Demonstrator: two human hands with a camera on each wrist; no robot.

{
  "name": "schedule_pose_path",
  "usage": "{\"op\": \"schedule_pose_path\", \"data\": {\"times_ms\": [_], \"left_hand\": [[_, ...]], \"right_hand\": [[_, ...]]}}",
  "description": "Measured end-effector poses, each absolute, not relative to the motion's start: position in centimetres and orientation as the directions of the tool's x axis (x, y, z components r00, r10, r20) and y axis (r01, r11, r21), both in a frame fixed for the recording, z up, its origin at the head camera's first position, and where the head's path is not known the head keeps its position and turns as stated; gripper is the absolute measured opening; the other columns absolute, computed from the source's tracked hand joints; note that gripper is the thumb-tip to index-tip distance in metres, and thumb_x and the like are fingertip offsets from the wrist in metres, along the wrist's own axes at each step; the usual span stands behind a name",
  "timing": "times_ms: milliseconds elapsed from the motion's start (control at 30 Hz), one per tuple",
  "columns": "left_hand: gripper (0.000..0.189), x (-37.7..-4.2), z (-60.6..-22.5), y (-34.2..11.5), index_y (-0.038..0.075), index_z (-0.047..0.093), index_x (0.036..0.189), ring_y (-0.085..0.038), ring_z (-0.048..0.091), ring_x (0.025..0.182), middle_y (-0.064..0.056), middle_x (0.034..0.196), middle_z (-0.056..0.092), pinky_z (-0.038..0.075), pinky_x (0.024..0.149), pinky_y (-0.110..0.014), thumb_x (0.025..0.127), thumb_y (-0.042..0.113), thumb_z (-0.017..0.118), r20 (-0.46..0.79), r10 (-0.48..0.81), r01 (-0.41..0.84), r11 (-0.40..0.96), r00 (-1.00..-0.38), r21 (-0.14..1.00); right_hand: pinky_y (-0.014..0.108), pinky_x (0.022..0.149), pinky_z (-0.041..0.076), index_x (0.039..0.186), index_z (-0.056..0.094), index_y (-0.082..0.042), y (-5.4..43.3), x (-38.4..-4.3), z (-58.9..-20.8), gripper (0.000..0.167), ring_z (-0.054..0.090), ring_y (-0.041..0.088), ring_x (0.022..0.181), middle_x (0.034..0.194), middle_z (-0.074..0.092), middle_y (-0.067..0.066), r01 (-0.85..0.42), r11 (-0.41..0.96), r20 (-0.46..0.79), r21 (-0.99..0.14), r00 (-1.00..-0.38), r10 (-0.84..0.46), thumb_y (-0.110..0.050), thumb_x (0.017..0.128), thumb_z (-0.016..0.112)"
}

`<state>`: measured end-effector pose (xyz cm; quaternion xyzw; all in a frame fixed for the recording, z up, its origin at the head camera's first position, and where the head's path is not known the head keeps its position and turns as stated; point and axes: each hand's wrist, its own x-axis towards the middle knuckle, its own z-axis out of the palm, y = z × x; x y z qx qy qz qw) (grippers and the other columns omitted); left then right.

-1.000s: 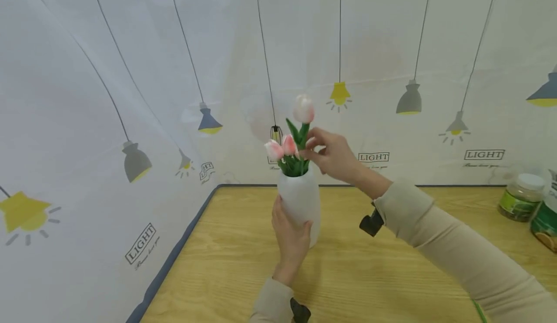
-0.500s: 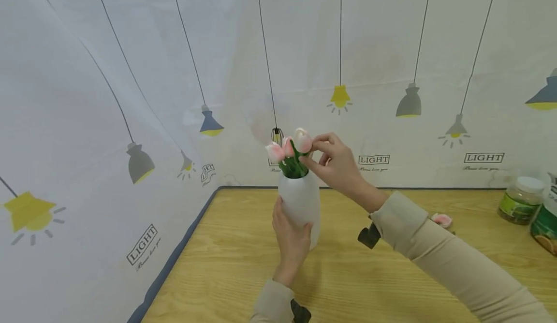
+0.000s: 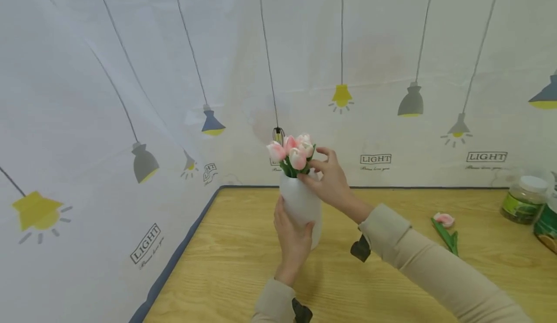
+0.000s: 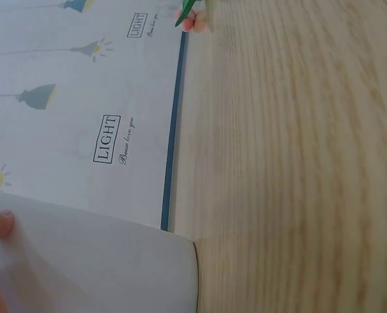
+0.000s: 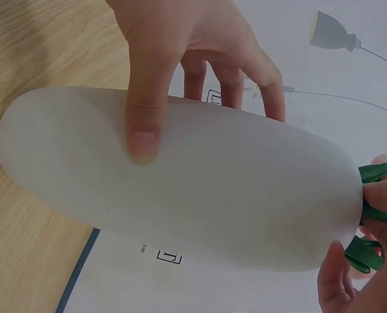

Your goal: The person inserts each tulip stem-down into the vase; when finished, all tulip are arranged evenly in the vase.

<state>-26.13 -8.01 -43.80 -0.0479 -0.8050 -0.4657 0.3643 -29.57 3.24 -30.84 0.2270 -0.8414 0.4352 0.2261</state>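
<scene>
A tall white vase [image 3: 300, 202] stands on the table, tilted a little in the head view. My left hand [image 3: 292, 238] grips its body from the left; in the right wrist view the thumb [image 5: 145, 124] lies along the smooth wall with the fingers around the far side. Several pink-and-white tulips [image 3: 298, 158] rise from the mouth. My right hand [image 3: 332, 180] is at the right of the blooms, its curled fingers and thumb around a tulip's green leaves and stem [image 5: 366, 253] right at the rim. The stems' lower parts are hidden inside the vase.
Another tulip [image 3: 445, 220] with green leaves lies on the wooden table [image 3: 226, 265] to the right. A white-lidded jar [image 3: 522, 199] and a green container [image 3: 547, 224] stand at the right edge. A lamp-printed sheet [image 3: 374, 120] backs the table.
My right hand has lowered a tulip down into the vase, its bloom now among the others. The left hand stays on the vase. The lying tulip has come into view as the right forearm shifted.
</scene>
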Motion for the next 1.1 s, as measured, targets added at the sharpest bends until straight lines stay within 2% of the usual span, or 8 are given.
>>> {"op": "schedule_pose_path", "data": {"times_ms": [133,267,400,533,700,800,933,1100], "left_hand": [[0.098,-26.2,-43.7,-7.8,0.017,0.015,0.141,-0.035,0.034,0.12,-0.01,0.138,0.03,0.038,0.09,-0.056,0.065,0.005,0.076,0.621,-0.279,0.401,0.559,-0.733,0.725],[0.098,-26.3,-43.7,-7.7,0.018,0.015,0.141,-0.034,0.034,0.121,-0.009,0.138,0.029,0.038,0.091,-0.056,0.065,0.003,0.076,0.597,-0.287,0.382,0.549,-0.75,0.744],[0.1,-26.4,-43.8,-7.6,0.019,0.014,0.141,-0.034,0.033,0.121,-0.009,0.139,0.029,0.038,0.091,-0.057,0.064,0.002,0.076,0.587,-0.286,0.381,0.538,-0.757,0.752],[0.1,-26.3,-43.7,-7.6,0.019,0.015,0.14,-0.035,0.033,0.121,-0.009,0.138,0.03,0.038,0.091,-0.058,0.063,0.002,0.076,0.595,-0.293,0.387,0.536,-0.749,0.751],[0.1,-26.1,-43.7,-7.6,0.018,0.016,0.14,-0.036,0.033,0.121,-0.009,0.138,0.03,0.037,0.091,-0.059,0.062,0.002,0.077,0.594,-0.295,0.387,0.533,-0.749,0.753],[0.099,-26.0,-43.7,-7.6,0.018,0.016,0.14,-0.036,0.033,0.121,-0.009,0.138,0.029,0.037,0.091,-0.059,0.063,0.003,0.076,0.594,-0.287,0.391,0.532,-0.751,0.751],[0.099,-26.1,-43.6,-7.6,0.018,0.015,0.14,-0.036,0.033,0.121,-0.01,0.138,0.029,0.037,0.091,-0.059,0.063,0.003,0.076,0.597,-0.283,0.392,0.537,-0.751,0.747],[0.098,-26.1,-43.8,-7.6,0.017,0.017,0.14,-0.036,0.033,0.122,-0.011,0.137,0.03,0.036,0.092,-0.059,0.063,0.003,0.077,0.6,-0.294,0.385,0.545,-0.744,0.745]], "right_hand": [[0.037,0.069,0.049,0.091,0.066,-0.008,4.4,-29.6,-31.7,0.022,0.056,0.027,0.081,0.129,0.039,0.02,-0.573,0.487,0.566,-0.66,-0.805,-0.18,-0.024,0.077,0.067],[0.025,0.054,0.045,0.097,0.066,-0.011,6.4,-29.4,-33.3,0.025,0.052,0.016,0.065,0.109,0.054,0.011,-0.54,0.466,0.542,-0.701,-0.828,-0.144,-0.027,0.078,0.066],[0.021,0.046,0.041,0.099,0.065,-0.012,9.5,-29.3,-35.4,0.026,0.048,0.008,0.053,0.09,0.061,0.009,-0.514,0.466,0.527,-0.72,-0.842,-0.114,-0.028,0.079,0.065],[0.02,0.048,0.042,0.1,0.064,-0.009,13.8,-28.9,-38.0,0.026,0.047,0.003,0.054,0.084,0.061,0.011,-0.457,0.5,0.49,-0.735,-0.869,-0.075,-0.027,0.081,0.063],[0.02,0.052,0.043,0.098,0.064,-0.006,20.5,-28.0,-41.4,0.029,0.049,0.0,0.064,0.084,0.061,0.011,-0.305,0.65,0.402,-0.696,-0.916,0.001,-0.03,0.084,0.059],[0.025,0.051,0.043,0.093,0.064,-0.003,24.9,-27.4,-42.9,0.03,0.054,0.01,0.066,0.083,0.063,0.014,-0.188,0.775,0.311,-0.604,-0.95,0.012,-0.031,0.085,0.057],[0.03,0.049,0.041,0.089,0.064,0.003,29.8,-26.6,-44.2,0.032,0.054,0.018,0.061,0.082,0.064,0.018,-0.071,0.871,0.098,-0.486,-0.995,-0.027,-0.028,0.082,0.057],[0.026,0.044,0.036,0.061,0.058,-0.005,32.3,-25.6,-45.8,0.026,0.043,0.011,0.047,0.05,0.051,-0.002,0.022,0.86,-0.121,-0.509,-0.992,-0.046,-0.026,0.078,0.061]]}}
